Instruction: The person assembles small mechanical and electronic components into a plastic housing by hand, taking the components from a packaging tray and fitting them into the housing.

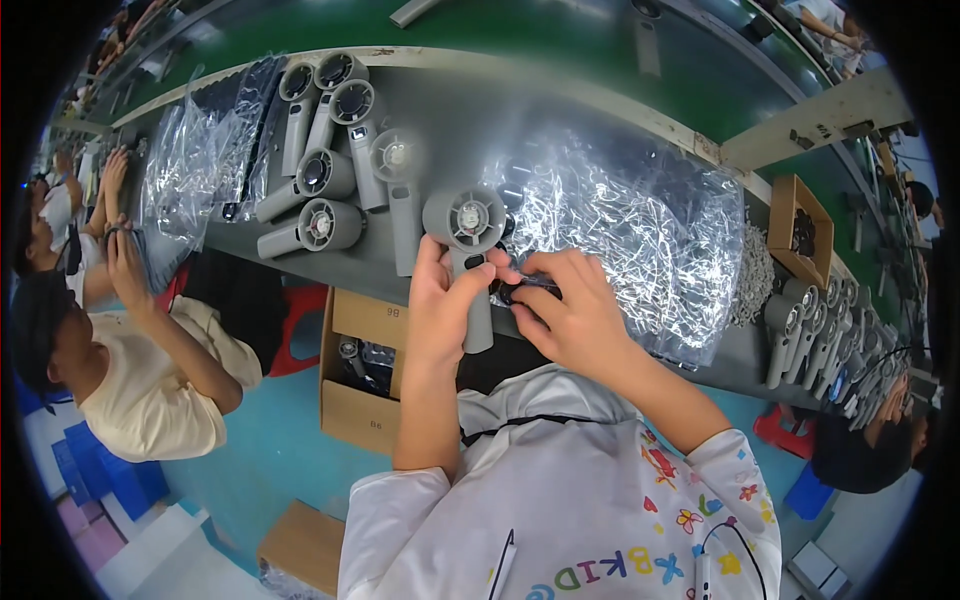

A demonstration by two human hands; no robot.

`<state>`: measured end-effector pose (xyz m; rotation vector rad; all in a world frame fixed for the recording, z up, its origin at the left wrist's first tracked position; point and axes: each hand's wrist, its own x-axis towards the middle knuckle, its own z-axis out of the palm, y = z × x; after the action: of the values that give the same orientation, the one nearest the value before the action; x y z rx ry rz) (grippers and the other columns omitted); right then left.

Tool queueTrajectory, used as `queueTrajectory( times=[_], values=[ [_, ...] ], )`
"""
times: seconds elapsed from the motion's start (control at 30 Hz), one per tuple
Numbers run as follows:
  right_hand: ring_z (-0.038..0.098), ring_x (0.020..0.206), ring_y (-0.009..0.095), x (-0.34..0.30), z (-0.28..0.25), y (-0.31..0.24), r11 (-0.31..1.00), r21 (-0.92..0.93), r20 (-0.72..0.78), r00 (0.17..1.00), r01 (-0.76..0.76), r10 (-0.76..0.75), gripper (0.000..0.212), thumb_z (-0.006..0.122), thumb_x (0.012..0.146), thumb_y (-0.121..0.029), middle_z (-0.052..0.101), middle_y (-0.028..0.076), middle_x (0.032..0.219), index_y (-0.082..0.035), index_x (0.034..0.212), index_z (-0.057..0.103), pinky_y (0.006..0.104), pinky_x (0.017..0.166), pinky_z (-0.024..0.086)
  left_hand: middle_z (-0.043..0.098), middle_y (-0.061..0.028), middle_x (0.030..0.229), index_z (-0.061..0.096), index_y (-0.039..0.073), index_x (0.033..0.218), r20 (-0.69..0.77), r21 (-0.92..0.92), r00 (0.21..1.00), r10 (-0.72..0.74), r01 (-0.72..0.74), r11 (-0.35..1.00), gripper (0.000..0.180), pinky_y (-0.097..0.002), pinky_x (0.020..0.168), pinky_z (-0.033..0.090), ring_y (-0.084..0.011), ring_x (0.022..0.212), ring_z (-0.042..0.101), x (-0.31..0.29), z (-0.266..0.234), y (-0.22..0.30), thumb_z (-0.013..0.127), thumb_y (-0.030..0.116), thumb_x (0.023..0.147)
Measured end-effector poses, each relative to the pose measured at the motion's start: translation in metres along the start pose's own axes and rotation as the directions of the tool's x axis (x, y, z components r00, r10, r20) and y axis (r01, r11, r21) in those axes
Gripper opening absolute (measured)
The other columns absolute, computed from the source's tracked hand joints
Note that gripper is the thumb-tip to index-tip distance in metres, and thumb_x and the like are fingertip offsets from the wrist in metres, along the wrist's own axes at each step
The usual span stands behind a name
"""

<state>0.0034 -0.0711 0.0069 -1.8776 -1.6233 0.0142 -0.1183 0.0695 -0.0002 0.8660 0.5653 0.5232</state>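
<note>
A grey handheld fan (480, 318) stands with its round head away from me, and my left hand (445, 300) is wrapped around its handle just below the head. My right hand (575, 305) is closed beside the handle, its thumb and fingers pinching a small black part (535, 284) whose exact kind I cannot make out. To the left of the held fan, a similar grey fan (404, 225) lies on the bench. More grey fans (325, 172) lie in a loose group farther left.
Clear plastic bags (640, 250) cover the bench at right, beside a heap of small grey parts (755, 275) and a cardboard box (800, 230). Several fans (800, 325) line the far right. An open carton (362, 415) stands below the bench edge. Co-workers (150, 370) sit at left.
</note>
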Motion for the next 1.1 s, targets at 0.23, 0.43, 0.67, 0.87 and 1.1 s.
queueTrajectory(
  times=[0.23, 0.43, 0.67, 0.87, 1.1],
  values=[
    [0.059, 0.095, 0.028, -0.003, -0.002, 0.008, 0.993, 0.114, -0.058, 0.998, 0.015, -0.008, 0.02, 0.075, 0.08, -0.005, 0.058, 0.011, 0.114, -0.005, 0.098, 0.067, 0.0392, 0.085, 0.044, 0.067, -0.0149, 0.104, 0.048, 0.0, 0.125, 0.003, 0.029, 1.0, 0.024, -0.025, 0.999, 0.038, -0.0375, 0.082, 0.056, -0.0243, 0.086, 0.07, 0.002, -0.003, -0.003, 0.062, -0.004, 0.09],
    [0.064, 0.096, 0.023, -0.009, -0.025, 0.01, 0.223, 0.914, 0.205, 0.861, -0.338, 0.466, 0.017, 0.049, 0.109, -0.018, 0.06, 0.019, 0.132, -0.003, 0.111, 0.057, 0.0331, 0.079, 0.055, 0.067, -0.0136, 0.104, 0.049, 0.001, 0.127, -0.075, 0.038, 0.997, 0.028, -0.026, 0.999, 0.038, -0.0387, 0.086, 0.055, -0.0243, 0.089, 0.07, -0.003, 0.003, 0.001, 0.06, -0.004, 0.09],
    [0.064, 0.083, 0.018, -0.019, -0.045, 0.031, -0.668, 0.724, 0.61, 0.612, -0.171, 0.503, 0.029, 0.048, 0.11, -0.028, 0.071, 0.015, 0.111, -0.002, 0.111, 0.062, 0.0318, 0.073, 0.055, 0.067, -0.0162, 0.104, 0.047, -0.001, 0.126, -0.023, 0.111, 0.997, 0.069, -0.066, 0.992, 0.038, -0.0409, 0.082, 0.06, -0.0269, 0.084, 0.072, -0.011, 0.017, 0.005, 0.06, -0.002, 0.09],
    [0.065, 0.083, 0.016, -0.03, -0.052, 0.04, -0.683, 0.716, 0.607, 0.614, -0.146, 0.505, 0.033, 0.054, 0.108, -0.024, 0.07, 0.011, 0.107, 0.002, 0.126, 0.062, 0.0289, 0.076, 0.058, 0.064, -0.0199, 0.118, 0.042, -0.002, 0.136, 0.12, 0.017, 0.992, -0.036, 0.034, 0.999, 0.052, -0.0388, 0.077, 0.066, -0.0306, 0.091, 0.074, -0.014, 0.036, -0.003, 0.061, -0.004, 0.088],
    [0.07, 0.093, 0.02, -0.045, -0.064, 0.035, -0.28, 0.942, 0.332, 0.66, -0.187, 0.674, 0.034, 0.062, 0.1, -0.002, 0.071, 0.012, 0.11, 0.004, 0.134, 0.061, 0.0313, 0.083, 0.061, 0.055, -0.0174, 0.133, 0.037, 0.002, 0.14, 0.177, -0.01, 0.971, -0.162, 0.166, 0.986, 0.053, -0.0384, 0.079, 0.068, -0.0354, 0.112, 0.07, -0.016, 0.068, -0.024, 0.056, -0.01, 0.092]
  ],
)
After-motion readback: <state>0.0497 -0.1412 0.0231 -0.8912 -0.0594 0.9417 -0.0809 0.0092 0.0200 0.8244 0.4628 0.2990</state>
